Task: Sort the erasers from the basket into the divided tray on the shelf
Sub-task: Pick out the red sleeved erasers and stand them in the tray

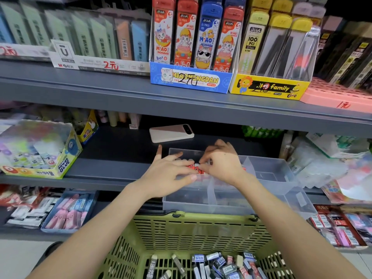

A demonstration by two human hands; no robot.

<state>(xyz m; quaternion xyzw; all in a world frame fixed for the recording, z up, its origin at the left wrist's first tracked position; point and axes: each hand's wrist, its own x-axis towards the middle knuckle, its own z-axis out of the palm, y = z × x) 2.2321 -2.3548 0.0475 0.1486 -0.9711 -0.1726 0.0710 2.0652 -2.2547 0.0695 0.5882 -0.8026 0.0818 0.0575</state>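
Note:
A clear divided tray [267,178] stands on the middle shelf. Several red-sleeved erasers [194,168] lie in its back left compartment. My left hand [169,174] reaches over that compartment with fingers spread and fairly straight, fingertips touching the red erasers. My right hand [220,162] hovers over the same spot, its curled fingertips pinching one of the red erasers. Below, a green slotted basket [193,232] holds several loose erasers [223,264] in blue, black and red sleeves.
A phone [171,133] lies on the shelf behind the tray. A glue box [42,152] stands at the left and plastic packets [326,164] at the right. The shelf above carries pencil-lead display boxes [191,79]. Eraser packs [68,210] fill the lowest shelf.

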